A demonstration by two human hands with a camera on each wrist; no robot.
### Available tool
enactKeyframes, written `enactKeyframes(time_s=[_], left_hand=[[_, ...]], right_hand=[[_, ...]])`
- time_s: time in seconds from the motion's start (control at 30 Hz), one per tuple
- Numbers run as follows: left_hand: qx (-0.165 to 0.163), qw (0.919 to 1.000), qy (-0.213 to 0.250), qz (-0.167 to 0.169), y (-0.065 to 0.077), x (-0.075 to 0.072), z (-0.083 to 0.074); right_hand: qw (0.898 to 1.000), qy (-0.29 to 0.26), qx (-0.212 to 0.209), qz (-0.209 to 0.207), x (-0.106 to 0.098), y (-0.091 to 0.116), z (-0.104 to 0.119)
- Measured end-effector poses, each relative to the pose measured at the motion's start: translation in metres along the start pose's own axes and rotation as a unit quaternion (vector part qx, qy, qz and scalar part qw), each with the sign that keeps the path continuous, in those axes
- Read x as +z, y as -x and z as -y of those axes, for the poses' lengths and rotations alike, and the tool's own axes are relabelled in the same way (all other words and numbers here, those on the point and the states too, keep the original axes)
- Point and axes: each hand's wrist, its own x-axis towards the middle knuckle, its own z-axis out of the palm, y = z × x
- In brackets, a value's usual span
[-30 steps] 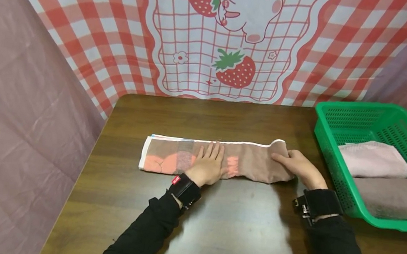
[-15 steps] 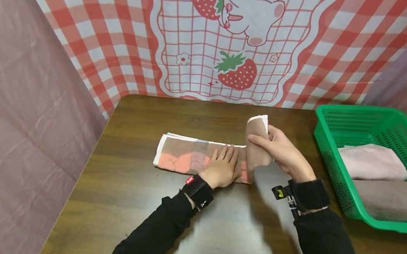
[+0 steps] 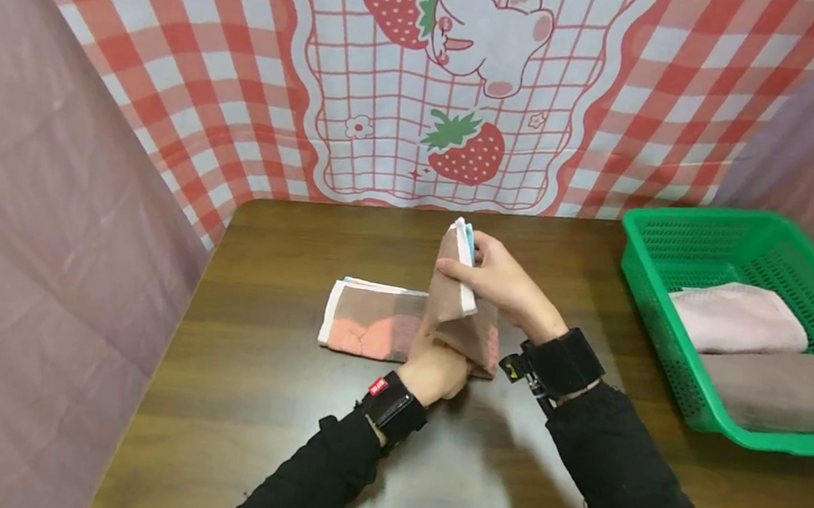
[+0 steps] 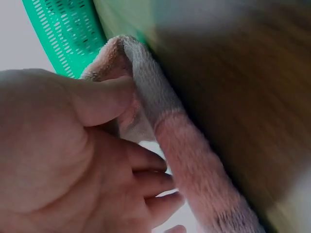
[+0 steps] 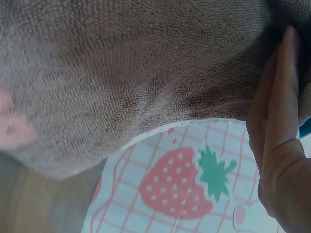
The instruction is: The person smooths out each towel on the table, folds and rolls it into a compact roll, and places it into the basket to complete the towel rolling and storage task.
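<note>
A brown towel point(image 3: 372, 321) with coral patches and white edging lies in a long folded strip on the wooden table. My right hand point(image 3: 505, 284) pinches its right end, lifted and bent back leftward over the strip. My left hand point(image 3: 437, 372) rests on the strip inside the fold, its fingers hidden by the raised flap in the head view. In the left wrist view, my left hand point(image 4: 92, 141) has its fingers extended and its thumb against the towel point(image 4: 189, 155). The right wrist view shows the brown pile of the towel point(image 5: 121, 73) hanging beside my right fingers point(image 5: 277, 97).
A green basket point(image 3: 657, 337) stands on the right of the table point(image 3: 224, 401). It holds a folded pale pink towel point(image 3: 746, 318) and a folded grey-brown one point(image 3: 786, 394). A red-checked strawberry cloth point(image 3: 211, 56) hangs behind the table.
My right hand has lifted the towel's right end and carried it left over the strip. My left hand has stayed on the towel, its fingers now covered by the flap.
</note>
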Motion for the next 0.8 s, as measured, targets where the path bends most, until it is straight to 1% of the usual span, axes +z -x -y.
enactKeyframes(time_s=[0.13,0.23,0.33,0.4,0.47,0.53,0.57,0.6,0.67,0.73,0.8], left_hand=[[-0.054,0.9973,0.049,0.011,0.011,0.002,0.002],[-0.080,0.9934,0.082,0.007,0.017,0.004,0.001],[-0.091,0.9927,0.079,0.002,0.021,0.007,0.000],[-0.089,0.9938,0.065,0.011,0.021,0.007,0.000],[-0.086,0.9944,0.056,0.027,0.020,0.008,-0.001],[-0.083,0.9941,0.057,0.041,0.019,0.009,-0.001],[-0.079,0.9942,0.056,0.048,0.019,0.009,-0.001],[-0.078,0.9943,0.055,0.047,0.019,0.009,-0.001],[-0.076,0.9948,0.055,0.040,0.019,0.010,-0.001],[-0.074,0.9956,0.050,0.030,0.020,0.011,0.000],[-0.075,0.9957,0.048,0.028,0.022,0.011,0.001]], right_hand=[[1.000,-0.004,-0.002,0.019,0.017,-0.010,0.005],[0.999,-0.004,-0.007,0.036,0.030,-0.019,0.006],[0.998,0.006,-0.012,0.055,0.044,-0.030,0.005],[0.997,0.004,-0.011,0.071,0.051,-0.035,0.002],[0.995,-0.012,-0.008,0.104,0.058,-0.039,-0.002],[0.990,-0.007,0.001,0.143,0.064,-0.040,-0.008],[0.986,-0.001,0.007,0.166,0.065,-0.040,-0.011],[0.982,0.011,0.009,0.188,0.067,-0.040,-0.013],[0.974,0.057,0.002,0.220,0.067,-0.038,-0.017],[0.967,0.107,-0.018,0.229,0.065,-0.036,-0.019],[0.963,0.154,-0.052,0.216,0.061,-0.035,-0.020]])
